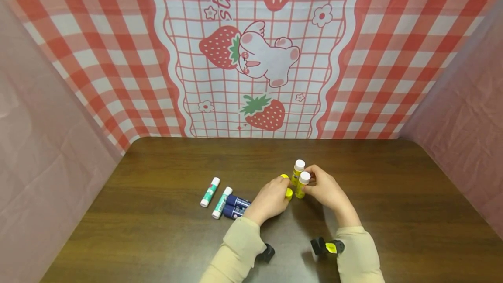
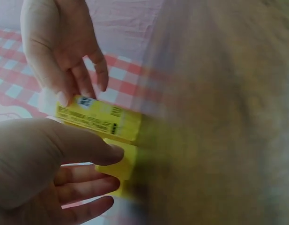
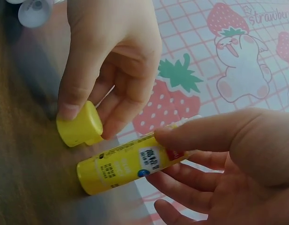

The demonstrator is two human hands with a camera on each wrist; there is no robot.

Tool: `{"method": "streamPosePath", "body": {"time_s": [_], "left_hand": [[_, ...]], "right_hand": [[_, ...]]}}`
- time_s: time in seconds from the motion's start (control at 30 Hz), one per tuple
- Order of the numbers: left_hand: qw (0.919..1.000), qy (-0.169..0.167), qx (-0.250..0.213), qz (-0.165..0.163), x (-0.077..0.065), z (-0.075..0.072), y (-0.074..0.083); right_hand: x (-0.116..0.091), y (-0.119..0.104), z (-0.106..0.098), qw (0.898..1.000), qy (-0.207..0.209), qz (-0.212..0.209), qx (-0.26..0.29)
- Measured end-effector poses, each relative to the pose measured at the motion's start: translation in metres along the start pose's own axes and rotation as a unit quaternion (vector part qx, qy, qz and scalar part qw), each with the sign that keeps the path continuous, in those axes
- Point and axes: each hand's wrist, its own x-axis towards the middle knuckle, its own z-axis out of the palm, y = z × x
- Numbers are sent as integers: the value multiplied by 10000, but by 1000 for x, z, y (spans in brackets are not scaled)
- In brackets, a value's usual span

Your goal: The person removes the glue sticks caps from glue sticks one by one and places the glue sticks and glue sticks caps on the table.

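Cylinder (image 3: 125,165) of printed yellow plastic is pinched by right grip (image 1: 327,191), smooth rounded piece (image 3: 84,125) by left grip (image 1: 272,200).

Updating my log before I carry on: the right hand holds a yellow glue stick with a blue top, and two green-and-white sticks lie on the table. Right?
No: the yellow glue stick in the right hand has a white top, not blue; see the head view.
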Motion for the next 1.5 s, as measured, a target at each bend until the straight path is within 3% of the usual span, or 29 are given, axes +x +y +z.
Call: {"method": "streamPosePath", "body": {"time_s": [0.2, 0.3, 0.37, 0.43, 0.57, 0.63, 0.7, 0.83, 1.1, 1.33, 1.5], "left_hand": [[9998, -198, 16, 44, -1, -15, 1], [9995, -297, -104, 7, -2, -26, 0], [9993, -326, -157, -19, -3, -33, -2], [9991, -389, -160, -48, -4, -41, -5], [9969, -717, -227, -238, -9, -55, -12], [9951, -868, -290, -383, -11, -61, -16], [9938, -938, -347, -495, -13, -66, -21], [9937, -842, -459, -575, -15, -73, -29], [9919, -804, -694, -702, -33, -77, -49], [9897, -814, -910, -754, -50, -84, -68], [9874, -782, -886, -1057, -56, -90, -76]], "right_hand": [[-2, -5, -5, 10000, -1, -50, 59], [-2, -9, -6, 9996, 194, -100, 177], [-1, -13, -6, 9980, 552, -159, 274], [0, -17, -5, 9922, 1172, -131, 402], [1, -29, 0, 9638, 2509, -91, 902], [1, -35, 3, 9513, 2869, -174, 1111], [1, -40, 6, 9478, 2935, -335, 1201], [0, -51, 14, 9566, 2630, -608, 1095], [-5, -58, 46, 9843, 1281, -1048, 616], [-4, -56, 67, 9909, 530, -1220, 206], [-4, -57, 77, 9925, -31, -1223, -64]]}}
